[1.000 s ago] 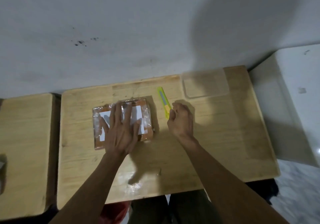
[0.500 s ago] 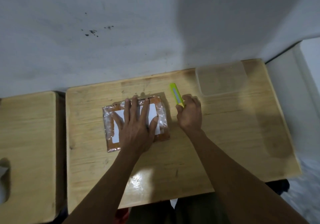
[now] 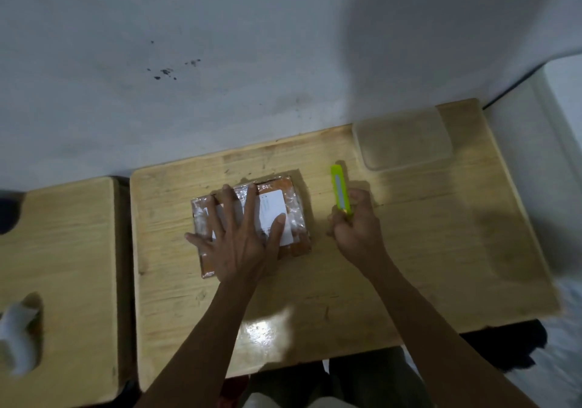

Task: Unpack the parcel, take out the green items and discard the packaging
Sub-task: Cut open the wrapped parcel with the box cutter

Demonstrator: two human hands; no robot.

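Note:
An orange parcel [image 3: 293, 206] wrapped in clear plastic, with a white label, lies flat in the middle of the wooden table [image 3: 425, 250]. My left hand [image 3: 242, 237] presses on it with fingers spread straight. To its right, my right hand [image 3: 356, 228] grips the lower end of a yellow-green utility knife [image 3: 339, 190], whose upper end points away from me. The parcel's contents are hidden by the wrapping.
A clear plastic container [image 3: 403, 140] sits at the table's back right. A second wooden table [image 3: 63, 266] stands on the left with a white object [image 3: 15, 338] at its edge. A grey wall runs behind; a white surface [image 3: 560, 124] is at far right.
My right hand has closed round the knife's lower end, which it was only reaching for before. My left hand stays flat on the parcel. The camera has shifted.

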